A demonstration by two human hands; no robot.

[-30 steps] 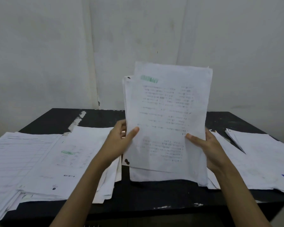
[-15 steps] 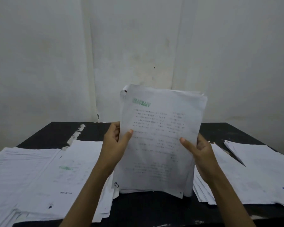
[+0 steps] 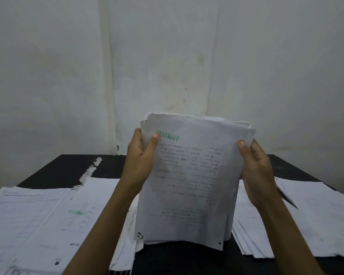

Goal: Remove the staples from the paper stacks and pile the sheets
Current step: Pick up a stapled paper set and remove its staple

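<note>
Squaring step, I judge. My left hand [image 3: 141, 155] and right hand [image 3: 254, 165] stand the paper stack [image 3: 191, 185] upright, with its bottom edge on or just above the tabletop [image 3: 177, 259] (can't tell contact). Fingers [image 3: 137, 135] are curled behind and thumbs sit in front, pinching both side edges. Next I should check the corners for a staple, then lay the sheets flat. The left pile [image 3: 38, 215] and right pile [image 3: 316, 211] crowd the landing spot.

- A black surface [image 3: 54, 171] with a worn whitish streak [image 3: 89, 171] on its far left part.
- A stained, pale wall [image 3: 167, 66] rising behind it.
</note>
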